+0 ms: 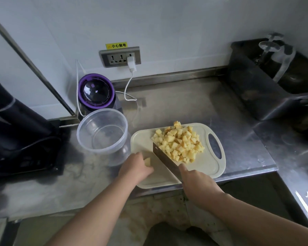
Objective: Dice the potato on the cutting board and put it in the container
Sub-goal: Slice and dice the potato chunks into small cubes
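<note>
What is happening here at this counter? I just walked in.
A person is dicing a potato on the cream plastic cutting board, which lies on a steel counter. The right hand holds a broad steel knife, its blade between the pile of yellow potato cubes and the left hand. The left hand pinches a small uncut potato piece. The clear round plastic container to the left of the board looks empty.
</note>
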The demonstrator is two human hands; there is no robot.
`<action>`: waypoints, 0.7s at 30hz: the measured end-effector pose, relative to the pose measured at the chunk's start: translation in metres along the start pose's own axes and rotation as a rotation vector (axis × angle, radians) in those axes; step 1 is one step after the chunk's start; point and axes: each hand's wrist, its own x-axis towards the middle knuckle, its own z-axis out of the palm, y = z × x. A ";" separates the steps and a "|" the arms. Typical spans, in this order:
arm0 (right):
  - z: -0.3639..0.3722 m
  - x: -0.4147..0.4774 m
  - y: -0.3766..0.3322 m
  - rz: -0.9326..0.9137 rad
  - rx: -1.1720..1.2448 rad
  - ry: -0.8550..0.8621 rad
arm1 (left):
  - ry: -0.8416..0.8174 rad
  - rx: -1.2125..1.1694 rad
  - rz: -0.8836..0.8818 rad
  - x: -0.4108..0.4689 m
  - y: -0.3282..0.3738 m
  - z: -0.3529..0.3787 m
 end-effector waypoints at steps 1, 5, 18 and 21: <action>0.000 0.001 -0.001 0.005 0.005 -0.002 | -0.024 -0.071 -0.017 -0.002 -0.001 0.000; 0.004 0.000 -0.006 0.002 0.020 -0.014 | -0.105 -0.350 -0.044 -0.005 -0.005 0.006; 0.003 0.003 -0.013 -0.052 -0.098 -0.001 | 0.067 -0.595 -0.087 -0.008 -0.006 0.028; 0.002 0.005 -0.011 -0.059 -0.113 -0.008 | 0.084 -0.665 -0.096 -0.007 -0.005 0.026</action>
